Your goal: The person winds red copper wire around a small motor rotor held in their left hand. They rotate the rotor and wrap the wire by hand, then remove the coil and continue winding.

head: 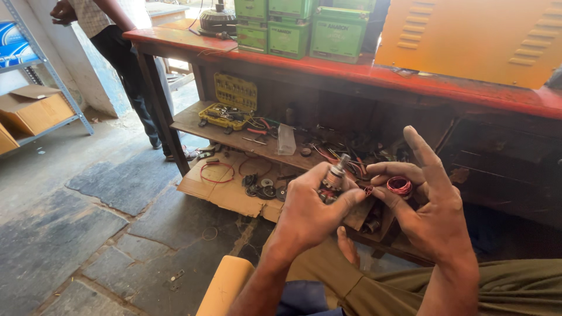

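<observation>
While left hand [310, 208] grips small motor armature [333, 178], right hand [430, 210] pinches red wire coil [400, 186] just beside it, index finger extended.

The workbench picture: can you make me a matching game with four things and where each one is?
Things:
1. small motor rotor
2. coil of red wire
3. yellow tool case
4. green boxes

Places:
A. on top of the red bench
B. open on the lower wooden shelf
C. gripped in the left hand
D. pinched in the fingers of the right hand

Right pairs: 1-C, 2-D, 3-B, 4-A
</observation>
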